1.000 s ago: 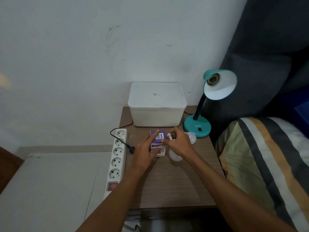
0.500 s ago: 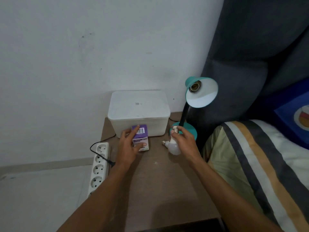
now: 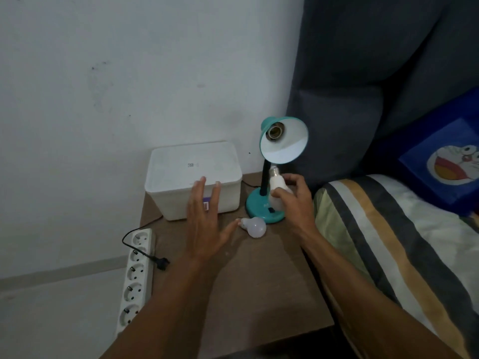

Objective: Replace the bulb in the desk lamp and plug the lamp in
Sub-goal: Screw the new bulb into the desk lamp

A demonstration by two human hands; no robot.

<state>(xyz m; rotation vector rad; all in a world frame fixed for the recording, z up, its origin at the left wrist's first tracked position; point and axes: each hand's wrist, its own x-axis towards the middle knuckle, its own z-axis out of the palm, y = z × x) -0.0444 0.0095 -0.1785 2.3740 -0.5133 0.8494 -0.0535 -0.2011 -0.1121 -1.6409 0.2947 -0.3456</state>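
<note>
Fingers (image 3: 278, 194) of right hand (image 3: 298, 200) wrap a white bulb (image 3: 276, 181), screw base up toward lamp (image 3: 283, 141) socket. Left hand (image 3: 204, 224) spread, holding nothing. 2nd bulb (image 3: 255, 226) lies on surface (image 3: 259, 294), base pointing left. Box (image 3: 193, 177) label unreadable.

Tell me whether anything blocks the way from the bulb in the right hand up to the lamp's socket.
Nothing visible does. The right hand holds the bulb base-up just below the shade, and the socket is empty.
</note>
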